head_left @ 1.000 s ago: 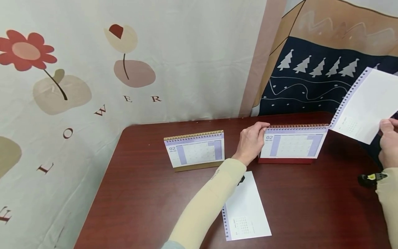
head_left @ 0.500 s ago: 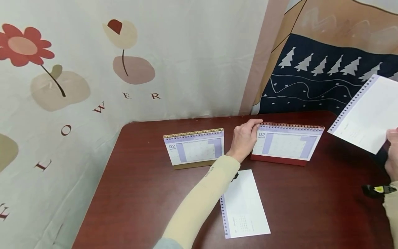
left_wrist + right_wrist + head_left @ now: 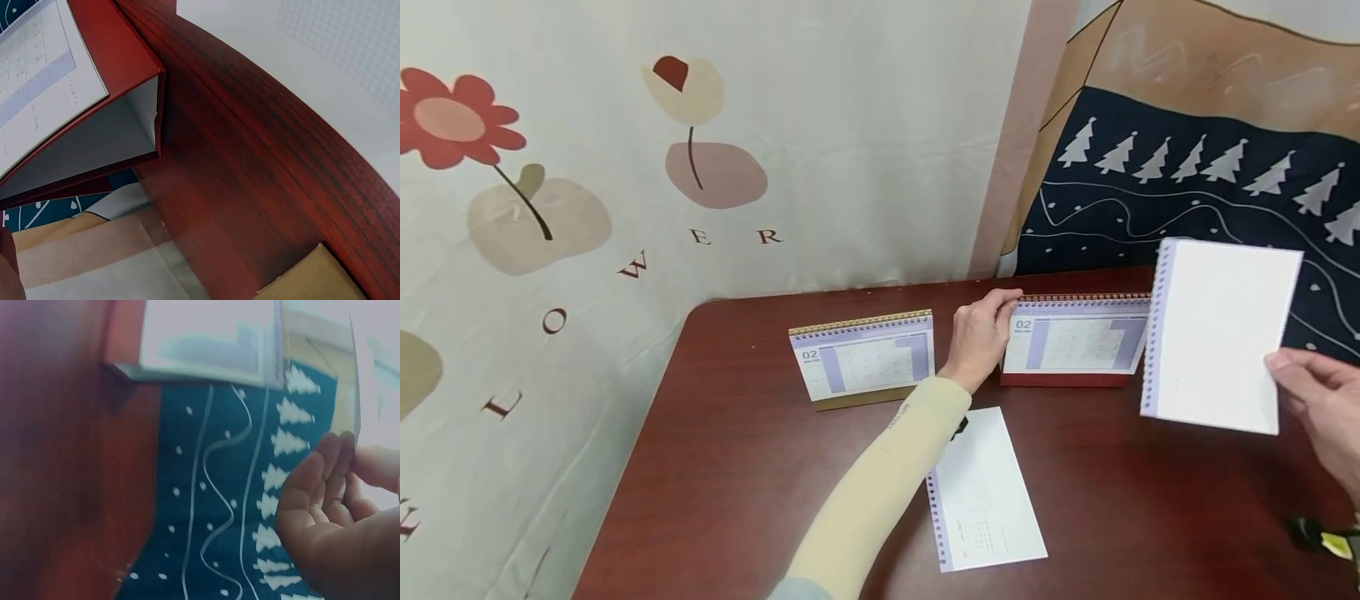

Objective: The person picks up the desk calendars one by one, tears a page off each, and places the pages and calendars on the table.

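Observation:
My left hand (image 3: 981, 333) grips the top left corner of a red-based desk calendar (image 3: 1071, 346) that stands like a tent and shows page 02. In the left wrist view, the open end of its red stand (image 3: 128, 53) shows, with only a sliver of the hand at the edge. My right hand (image 3: 1318, 400) pinches a loose calendar page (image 3: 1221, 333) by its edge, thumb against fingers. This white page has a lilac punched margin and overlaps the right end of the red calendar in the head view. From the right wrist, the page (image 3: 357, 381) appears edge-on.
A second desk calendar (image 3: 867, 358) with a gold-brown base stands to the left, also at 02. Another loose page (image 3: 992, 492) lies on the dark wood table (image 3: 737, 467) in front. Behind the table hang a flower-printed curtain (image 3: 865, 150) and a navy tree-patterned cloth (image 3: 1195, 200).
My right hand has brought the loose page leftward and down, turning it more upright, to the red calendar's right end. The left hand and red calendar have shifted slightly left.

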`<state>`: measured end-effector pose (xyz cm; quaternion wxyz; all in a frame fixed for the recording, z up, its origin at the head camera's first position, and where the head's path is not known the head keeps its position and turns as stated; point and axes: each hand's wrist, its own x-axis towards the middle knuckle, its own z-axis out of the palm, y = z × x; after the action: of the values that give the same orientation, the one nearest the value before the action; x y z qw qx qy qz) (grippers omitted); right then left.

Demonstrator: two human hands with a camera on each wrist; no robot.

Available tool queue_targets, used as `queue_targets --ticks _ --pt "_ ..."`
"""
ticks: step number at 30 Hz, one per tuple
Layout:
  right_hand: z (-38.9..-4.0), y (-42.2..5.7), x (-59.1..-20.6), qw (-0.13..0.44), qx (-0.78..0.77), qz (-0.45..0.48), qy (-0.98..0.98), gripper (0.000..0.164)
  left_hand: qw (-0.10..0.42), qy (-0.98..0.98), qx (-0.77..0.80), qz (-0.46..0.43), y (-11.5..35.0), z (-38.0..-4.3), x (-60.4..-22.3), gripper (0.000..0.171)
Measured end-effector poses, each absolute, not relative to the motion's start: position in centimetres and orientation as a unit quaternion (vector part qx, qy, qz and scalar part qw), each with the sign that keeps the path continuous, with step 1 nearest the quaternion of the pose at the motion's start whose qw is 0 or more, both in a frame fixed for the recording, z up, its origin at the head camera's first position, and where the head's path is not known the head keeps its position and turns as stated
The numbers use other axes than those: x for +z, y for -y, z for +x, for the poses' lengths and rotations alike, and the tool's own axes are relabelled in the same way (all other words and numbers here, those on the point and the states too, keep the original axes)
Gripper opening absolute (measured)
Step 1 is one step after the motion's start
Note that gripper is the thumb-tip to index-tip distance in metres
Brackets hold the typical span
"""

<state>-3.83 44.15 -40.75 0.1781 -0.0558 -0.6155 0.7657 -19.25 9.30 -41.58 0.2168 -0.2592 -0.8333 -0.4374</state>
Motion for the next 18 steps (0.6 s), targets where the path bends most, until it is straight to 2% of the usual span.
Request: queue_targets --ticks 1,2,4,8,10,15,18 --pt "-3.3 -43.5 -40.6 0.164 0.74 -0.08 0.648 0.03 0.216 0.833 -0.44 -0.259 -9.3 -19.2 -41.6 0.021" --pt "-2.7 -42.8 -40.5 0.151 0.686 -0.106 0.704 0.024 0.214 0.832 -0.441 -0.258 -9.3 -19.2 -41.6 0.021" --pt "-1.9 -41.6 -40.3 0.101 0.571 -0.161 0.799 0.022 0.21 0.832 -0.444 -0.257 -9.3 -19.1 -41.6 0.021" --pt "-0.9 -40.1 -40.7 -0.004 0.42 -0.206 0.884 0.06 0.203 0.83 -0.453 -0.256 -9.3 -19.0 -41.8 0.022" --pt "-0.7 -40.0 -41.1 -0.042 0.418 -0.212 0.882 0.066 0.203 0.827 -0.456 -0.258 -9.3 -19.0 -41.8 0.022" --pt "-0.3 -39.9 -42.5 -0.079 0.386 -0.191 0.899 0.071 0.205 0.827 -0.457 -0.256 -9.4 -19.2 -41.8 0.023" --pt "-0.2 -39.4 -43.2 -0.091 0.376 -0.166 0.907 0.068 0.199 0.827 -0.46 -0.254 -9.3 -19.1 -41.7 0.023"
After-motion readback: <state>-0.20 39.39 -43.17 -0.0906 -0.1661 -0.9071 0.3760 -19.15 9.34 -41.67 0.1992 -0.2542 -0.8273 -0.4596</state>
